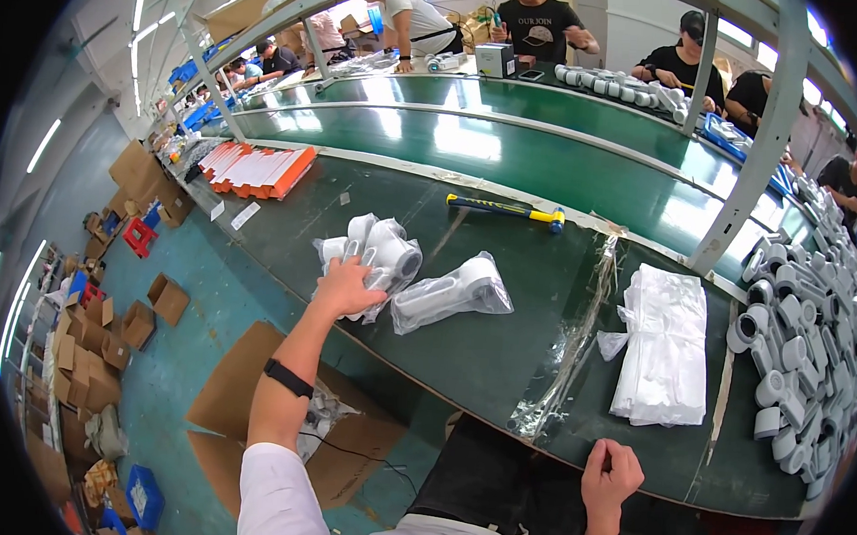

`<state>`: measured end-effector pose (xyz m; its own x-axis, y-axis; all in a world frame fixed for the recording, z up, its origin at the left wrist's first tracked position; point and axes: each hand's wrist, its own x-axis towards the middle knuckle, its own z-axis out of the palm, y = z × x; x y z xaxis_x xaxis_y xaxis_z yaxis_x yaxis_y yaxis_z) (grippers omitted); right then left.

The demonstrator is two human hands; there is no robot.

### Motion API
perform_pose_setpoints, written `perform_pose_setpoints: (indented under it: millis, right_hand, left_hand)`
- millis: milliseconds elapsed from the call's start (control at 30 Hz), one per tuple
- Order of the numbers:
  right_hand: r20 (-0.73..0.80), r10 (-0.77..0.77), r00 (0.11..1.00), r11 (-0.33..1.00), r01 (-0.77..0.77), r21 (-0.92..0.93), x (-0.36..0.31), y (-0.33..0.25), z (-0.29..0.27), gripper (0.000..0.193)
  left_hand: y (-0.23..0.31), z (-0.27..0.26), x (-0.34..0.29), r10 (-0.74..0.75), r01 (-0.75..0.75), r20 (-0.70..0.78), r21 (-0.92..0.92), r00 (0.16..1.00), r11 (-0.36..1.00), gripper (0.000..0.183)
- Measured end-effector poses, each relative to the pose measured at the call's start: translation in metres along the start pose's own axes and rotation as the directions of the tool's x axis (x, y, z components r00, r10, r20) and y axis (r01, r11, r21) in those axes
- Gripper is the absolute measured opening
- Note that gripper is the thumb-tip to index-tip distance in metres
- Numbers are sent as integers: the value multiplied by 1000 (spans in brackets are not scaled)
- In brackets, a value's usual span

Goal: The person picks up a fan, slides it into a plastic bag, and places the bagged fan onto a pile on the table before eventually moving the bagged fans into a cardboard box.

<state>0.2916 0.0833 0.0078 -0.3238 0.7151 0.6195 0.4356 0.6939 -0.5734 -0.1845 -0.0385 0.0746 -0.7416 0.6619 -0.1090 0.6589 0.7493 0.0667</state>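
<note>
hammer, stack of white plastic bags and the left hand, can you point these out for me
Hammer [504,209]: head view, on the yellow-and-black handle
Stack of white plastic bags [665,359]: head view, middle of the top face
Left hand [348,288]: head view, back of the hand

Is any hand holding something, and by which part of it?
The left hand lies on the near side of the bagged parts; a grip cannot be told. The right hand appears empty.
</note>
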Motion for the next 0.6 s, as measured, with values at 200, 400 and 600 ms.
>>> perform_pose_setpoints:
  millis: [200,400,600]
  right_hand:
    - [6,2,1000,1000,-2,9,-1,-1,2,6]
    - [3,-5,1000,1000,5,-2,0,-1,2,6]
    - [8,-1,1000,1000,1,-14,-1,1,1,5]
  left_hand:
    - [1,-2,-3,-17,18,-40,19,999,1000,68]
    - [0,6,-4,21,-12,-133,64,991,998,58]
    - [1,12,-8,86,-52,-279,126,956,991,47]
